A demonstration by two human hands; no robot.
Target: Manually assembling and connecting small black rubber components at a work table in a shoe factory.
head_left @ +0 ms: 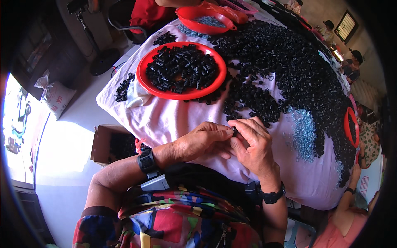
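Both hands meet over the near edge of the cloth-covered table. A small black plastic part [235, 132] is pinched between them. My left hand [206, 141] holds it between thumb and fingertips. My right hand [253, 144] has its thumb and forefinger closed on the same part from the other side. Most of the part is hidden by the fingers. Just beyond the hands lie loose black plastic parts [248, 97], spreading into a large heap toward the back right. To the right of my right hand is a pile of thin silvery-blue screws [304, 134].
A red oval tray [141, 76] full of black parts stands at the left on the pale pink cloth [165, 118]. Behind it is a red basin [225, 29] of screws. Below the table's left edge sits a cardboard box [99, 144]. Another person's arm [349, 190] reaches in at right.
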